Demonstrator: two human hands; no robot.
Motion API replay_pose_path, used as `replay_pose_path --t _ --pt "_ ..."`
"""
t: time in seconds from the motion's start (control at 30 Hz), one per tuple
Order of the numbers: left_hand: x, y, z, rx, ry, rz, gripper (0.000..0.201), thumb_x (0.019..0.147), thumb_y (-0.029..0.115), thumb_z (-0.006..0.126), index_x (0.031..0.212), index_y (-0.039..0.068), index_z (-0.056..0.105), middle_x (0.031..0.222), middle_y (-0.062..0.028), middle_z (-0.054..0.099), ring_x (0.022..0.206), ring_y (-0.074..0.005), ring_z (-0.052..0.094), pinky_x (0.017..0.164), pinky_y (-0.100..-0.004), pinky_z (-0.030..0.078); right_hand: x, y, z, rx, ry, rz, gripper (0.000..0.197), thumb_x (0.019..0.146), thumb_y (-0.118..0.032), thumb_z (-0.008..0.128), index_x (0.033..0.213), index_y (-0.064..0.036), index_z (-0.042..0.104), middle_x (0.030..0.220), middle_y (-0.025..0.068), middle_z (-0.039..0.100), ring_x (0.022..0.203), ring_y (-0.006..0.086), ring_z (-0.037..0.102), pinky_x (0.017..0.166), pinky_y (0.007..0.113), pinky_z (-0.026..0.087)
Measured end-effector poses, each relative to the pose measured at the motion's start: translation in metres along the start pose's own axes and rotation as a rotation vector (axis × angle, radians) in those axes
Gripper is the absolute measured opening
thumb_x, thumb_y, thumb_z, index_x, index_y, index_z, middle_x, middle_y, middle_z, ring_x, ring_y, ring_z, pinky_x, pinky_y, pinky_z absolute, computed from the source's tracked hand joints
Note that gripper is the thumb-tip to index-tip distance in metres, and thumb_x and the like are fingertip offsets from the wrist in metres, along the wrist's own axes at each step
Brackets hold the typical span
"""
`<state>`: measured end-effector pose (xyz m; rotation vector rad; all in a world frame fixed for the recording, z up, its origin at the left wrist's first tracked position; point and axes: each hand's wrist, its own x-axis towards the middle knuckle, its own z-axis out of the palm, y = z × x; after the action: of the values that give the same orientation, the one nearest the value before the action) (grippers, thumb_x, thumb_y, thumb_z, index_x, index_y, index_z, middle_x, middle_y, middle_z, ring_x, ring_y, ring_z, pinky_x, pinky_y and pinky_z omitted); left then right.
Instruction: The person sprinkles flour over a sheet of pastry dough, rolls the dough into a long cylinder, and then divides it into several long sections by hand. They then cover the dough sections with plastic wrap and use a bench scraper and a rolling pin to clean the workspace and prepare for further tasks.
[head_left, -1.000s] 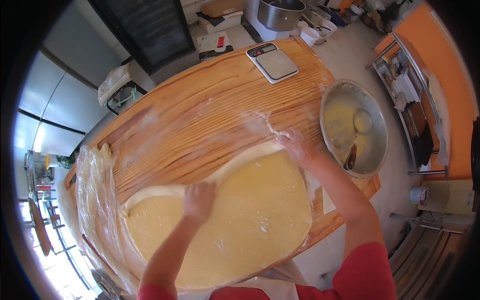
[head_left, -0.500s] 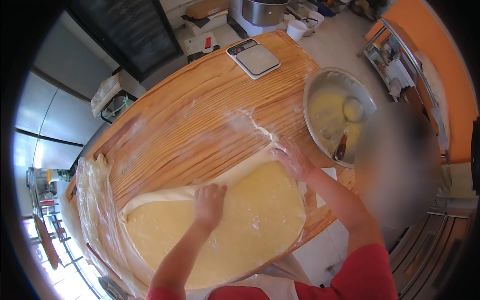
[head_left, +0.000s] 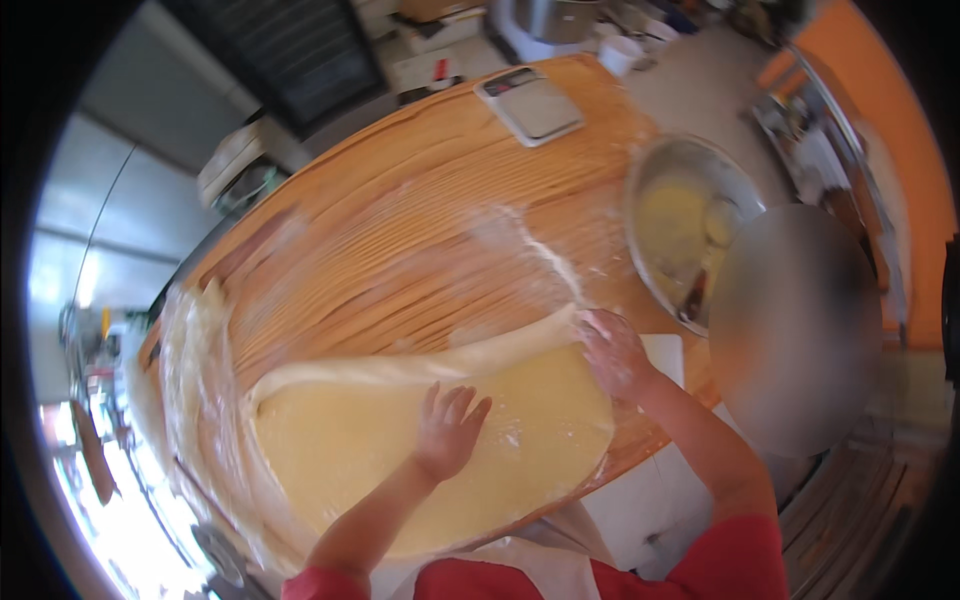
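Note:
A wide sheet of pale yellow dough [head_left: 520,460] lies flat on the wooden table. Its far edge is turned over into a long thick roll [head_left: 480,354]. My left hand [head_left: 448,435] is over the sheet just on the near side of this roll, fingers spread and holding nothing; whether it touches the dough, I cannot tell. At the roll's right end my right hand [head_left: 612,355] has its fingers curled against the dough edge. Both forearms reach in from red sleeves.
Right of the dough stands a metal bowl [head_left: 640,255] with a yellow mixture and a ladle [head_left: 697,292]. A kitchen scale [head_left: 535,108] sits at the far end. Clear plastic wrap [head_left: 195,380] lies along the left. A white flat piece [head_left: 665,357] shows beside my right hand.
My left hand has come off the folded edge, opening its fingers and shifting slightly toward me. The far edge looks more rounded and even. My right hand stays at the right end.

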<state>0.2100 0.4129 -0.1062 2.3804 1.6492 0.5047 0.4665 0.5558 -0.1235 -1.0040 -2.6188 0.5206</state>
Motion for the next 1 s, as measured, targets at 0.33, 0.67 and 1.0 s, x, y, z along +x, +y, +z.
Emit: replay_pose_path --t 0.33,0.67,1.0 --pt "-0.165 -0.202 -0.091 0.373 0.177 -0.955 0.048 0.074 0.013 0.053 0.118 0.003 0.038 0.123 -0.018 0.034 0.113 -0.0341 0.033 0.093 -0.0384 0.03 0.065 -0.059 0.014 0.043 -0.085 -0.158 0.056 0.061 -0.015 0.066 0.109 0.0003 0.043 0.114 0.0181 0.042 0.107 0.0335 0.039 0.091 0.042 0.031" --pt "-0.197 -0.235 -0.115 0.455 0.022 -0.485 0.018 0.064 0.006 0.055 0.082 0.006 0.053 0.085 -0.0101 0.051 0.083 -0.0292 0.049 0.074 -0.0414 0.038 0.136 -0.164 0.097 0.145 -0.32 -0.198 0.048 0.067 -0.013 0.059 0.11 0.0021 0.043 0.105 0.0184 0.047 0.098 0.0346 0.043 0.086 0.041 0.035" --pt "-0.19 -0.238 -0.119 0.133 0.067 -0.635 0.026 0.07 0.016 0.057 0.095 0.013 0.055 0.089 -0.0082 0.052 0.088 -0.0292 0.049 0.077 -0.0415 0.039 0.171 -0.219 0.133 0.209 -0.083 -0.146 0.029 0.069 -0.011 0.058 0.095 -0.002 0.051 0.097 0.0125 0.049 0.09 0.0313 0.046 0.078 0.04 0.037"
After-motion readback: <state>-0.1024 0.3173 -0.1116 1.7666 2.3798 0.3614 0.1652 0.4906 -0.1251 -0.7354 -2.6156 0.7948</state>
